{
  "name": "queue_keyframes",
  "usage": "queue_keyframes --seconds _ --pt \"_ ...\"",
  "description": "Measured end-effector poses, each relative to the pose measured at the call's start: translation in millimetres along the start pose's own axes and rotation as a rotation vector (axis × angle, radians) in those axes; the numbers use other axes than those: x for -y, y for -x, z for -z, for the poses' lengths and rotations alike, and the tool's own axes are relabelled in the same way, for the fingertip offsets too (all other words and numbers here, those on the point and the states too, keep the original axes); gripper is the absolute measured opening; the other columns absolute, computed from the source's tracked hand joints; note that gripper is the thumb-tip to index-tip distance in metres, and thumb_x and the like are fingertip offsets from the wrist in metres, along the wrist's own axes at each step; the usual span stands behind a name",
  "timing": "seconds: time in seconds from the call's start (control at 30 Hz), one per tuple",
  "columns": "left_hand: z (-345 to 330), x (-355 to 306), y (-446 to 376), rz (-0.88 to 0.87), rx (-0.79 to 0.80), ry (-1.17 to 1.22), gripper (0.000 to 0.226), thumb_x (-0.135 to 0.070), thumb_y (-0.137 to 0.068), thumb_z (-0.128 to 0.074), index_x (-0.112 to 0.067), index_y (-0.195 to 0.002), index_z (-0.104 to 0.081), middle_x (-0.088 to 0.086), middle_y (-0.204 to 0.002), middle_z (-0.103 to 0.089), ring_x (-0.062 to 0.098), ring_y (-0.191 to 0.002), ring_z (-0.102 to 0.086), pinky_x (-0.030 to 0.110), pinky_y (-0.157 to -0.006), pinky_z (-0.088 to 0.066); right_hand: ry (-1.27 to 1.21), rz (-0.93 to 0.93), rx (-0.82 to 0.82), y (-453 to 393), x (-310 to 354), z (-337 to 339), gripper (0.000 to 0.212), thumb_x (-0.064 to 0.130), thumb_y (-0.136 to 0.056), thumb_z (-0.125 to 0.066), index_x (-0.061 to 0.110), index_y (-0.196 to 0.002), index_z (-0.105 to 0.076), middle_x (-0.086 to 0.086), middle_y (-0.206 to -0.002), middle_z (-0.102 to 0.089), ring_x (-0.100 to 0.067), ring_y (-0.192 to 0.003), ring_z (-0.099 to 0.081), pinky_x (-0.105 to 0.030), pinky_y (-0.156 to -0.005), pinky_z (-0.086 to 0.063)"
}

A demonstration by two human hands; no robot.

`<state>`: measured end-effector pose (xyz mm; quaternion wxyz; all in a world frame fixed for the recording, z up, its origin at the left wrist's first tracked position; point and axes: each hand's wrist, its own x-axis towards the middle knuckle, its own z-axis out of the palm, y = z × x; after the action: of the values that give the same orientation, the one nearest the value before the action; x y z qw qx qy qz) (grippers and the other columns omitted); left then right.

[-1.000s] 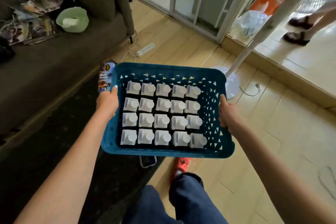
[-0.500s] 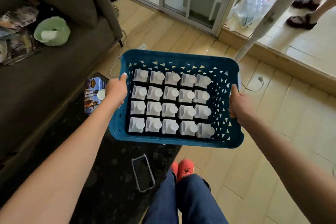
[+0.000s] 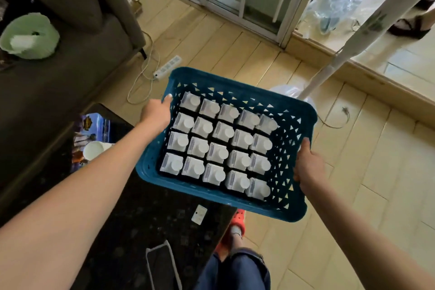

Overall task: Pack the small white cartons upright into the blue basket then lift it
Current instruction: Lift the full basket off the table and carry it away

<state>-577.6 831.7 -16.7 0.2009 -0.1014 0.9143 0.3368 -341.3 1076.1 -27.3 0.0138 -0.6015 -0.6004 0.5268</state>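
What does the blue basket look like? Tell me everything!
The blue basket looks like plastic: a rectangle with rounded corners, a thick rim and triangle holes in its walls. It is held in the air above the floor, slightly tilted. The left hand grips its left rim, the right hand its right rim. Inside, twenty small white cartons stand upright in four rows of five.

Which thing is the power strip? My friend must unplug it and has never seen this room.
Start at the dark sofa on the left. On the wooden floor just past its foot, beyond the far left corner of the blue basket, lies the power strip: a long white bar trailing a looped white cord.
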Motion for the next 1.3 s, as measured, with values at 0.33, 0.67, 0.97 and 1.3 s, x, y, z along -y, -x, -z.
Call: queue_keyframes --seconds 0.33,0.67,0.97,1.3 --pt "-65.5 -37.8 -74.6 -0.092 0.028 -0.071 0.047 -0.042 -0.100 -0.037 -0.013 -0.062 -0.037 0.004 -0.061 -0.039 0.020 -0.054 -0.034 0.032 -0.051 -0.024 -0.074 -0.037 -0.099 -86.5 0.8 -34.2 0.053 0.055 -0.096 -0.035 0.015 -0.062 -0.035 -0.005 -0.057 -0.035 -0.017 -0.044 -0.031 -0.025 -0.039 -0.027" --pt "-132.9 -17.3 -144.3 -0.028 0.075 -0.030 0.047 -0.046 -0.098 -0.041 -0.015 -0.062 -0.042 0.003 -0.060 -0.037 0.017 -0.052 -0.032 0.029 -0.051 -0.024 -0.123 -0.050 -0.083 -155.7 -34.2 -78.1 0.053 0.053 -0.097 -0.035 0.016 -0.060 -0.041 -0.003 -0.056 -0.042 -0.018 -0.048 -0.037 -0.029 -0.046 -0.031" --pt "-215.2 37.0 -195.3 0.013 0.124 -0.097 0.046 -0.051 -0.096 -0.040 -0.017 -0.065 -0.043 0.001 -0.061 -0.036 0.017 -0.052 -0.029 0.028 -0.050 -0.023 -0.129 -0.222 -0.097 -219.7 -124.5 -130.9 0.052 0.058 -0.095 -0.033 0.017 -0.063 -0.043 -0.005 -0.060 -0.044 -0.020 -0.051 -0.040 -0.031 -0.049 -0.034" --pt "-285.9 106.7 -229.5 0.101 0.144 -0.099 0.046 -0.054 -0.094 -0.042 -0.018 -0.065 -0.042 0.000 -0.059 -0.036 0.016 -0.051 -0.029 0.028 -0.050 -0.023 -0.085 -0.324 -0.056 -280.5 -197.0 -174.9 0.053 0.063 -0.092 -0.031 0.021 -0.063 -0.042 0.000 -0.061 -0.043 -0.017 -0.050 -0.040 -0.030 -0.046 -0.032"
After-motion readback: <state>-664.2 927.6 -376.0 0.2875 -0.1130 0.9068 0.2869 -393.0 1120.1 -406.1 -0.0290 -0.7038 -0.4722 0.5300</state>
